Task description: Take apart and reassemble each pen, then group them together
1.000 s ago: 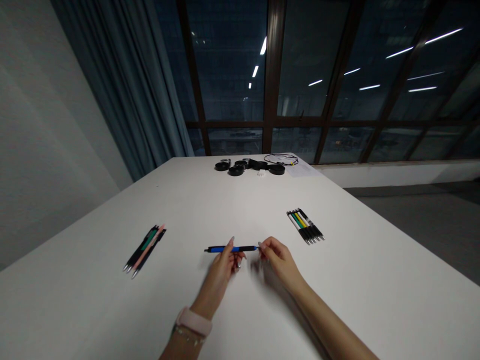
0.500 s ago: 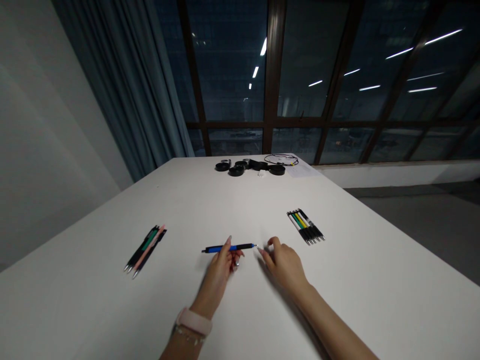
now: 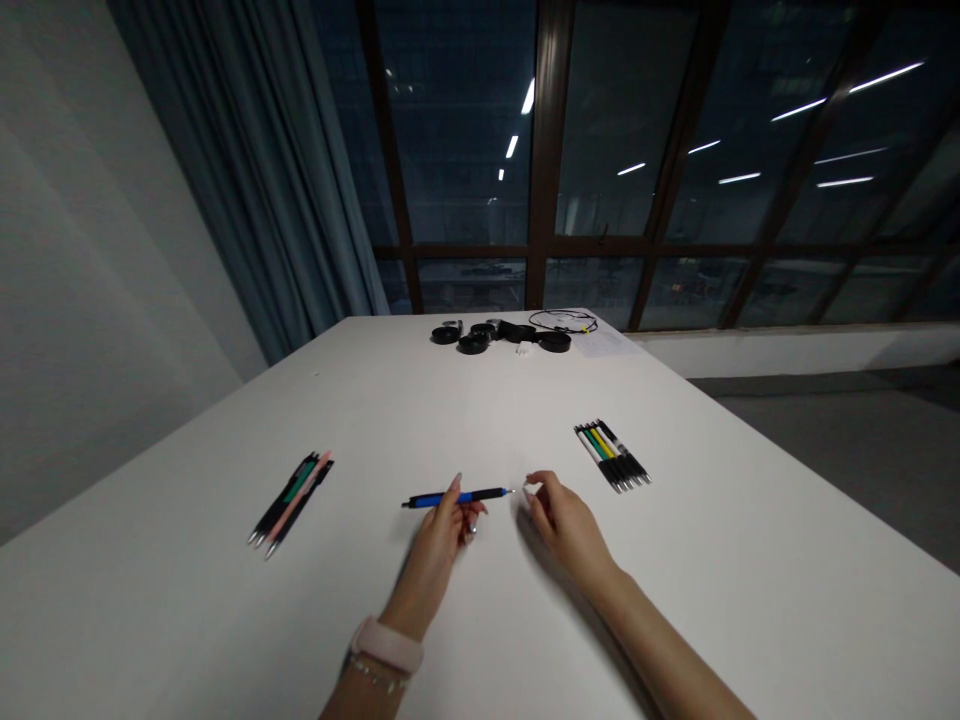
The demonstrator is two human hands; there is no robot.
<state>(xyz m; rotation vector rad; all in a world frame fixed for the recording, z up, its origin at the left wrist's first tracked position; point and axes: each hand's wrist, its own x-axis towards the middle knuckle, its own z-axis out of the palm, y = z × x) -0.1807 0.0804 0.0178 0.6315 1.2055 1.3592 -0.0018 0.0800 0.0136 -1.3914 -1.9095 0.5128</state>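
My left hand (image 3: 442,528) is closed on a blue and black pen (image 3: 457,496), holding it level just above the white table (image 3: 480,600), tip pointing right. My right hand (image 3: 564,520) sits just right of the pen's tip, apart from it. Its thumb and fingers are pinched together on something too small to make out. A pink band is on my left wrist.
Several pens (image 3: 611,455) lie side by side on the table to the right, and a smaller bunch of pens (image 3: 291,500) with a pink one lies to the left. Black tape rolls (image 3: 472,338) and a cable (image 3: 562,320) sit at the far edge. Dark windows and a curtain stand behind.
My right hand has drawn back from the pen's tip, leaving a small gap. The pen has shifted slightly left in my left hand.
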